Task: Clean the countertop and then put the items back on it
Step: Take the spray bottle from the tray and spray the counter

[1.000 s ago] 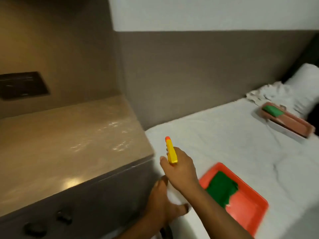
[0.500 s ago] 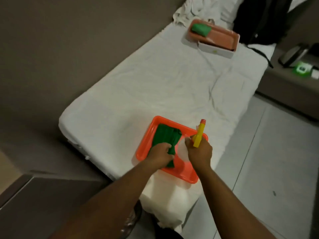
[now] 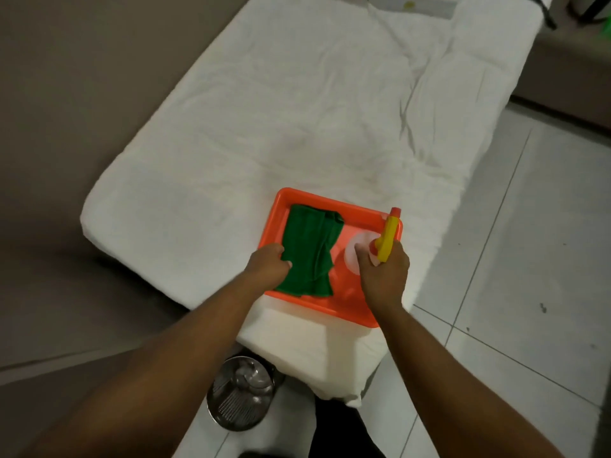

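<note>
Nowhere legible writing: spray bottle (image 3: 386, 239), tray (image 3: 334, 312).

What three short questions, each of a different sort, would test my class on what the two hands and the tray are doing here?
1. True or false: the green cloth lies inside the orange tray.
2. Which hand holds the spray bottle? A. left B. right C. neither
3. Fill in: the tray rests on a white ____.

Key:
1. True.
2. B, the right hand; the left hand grips the cloth.
3. Bed.
</note>
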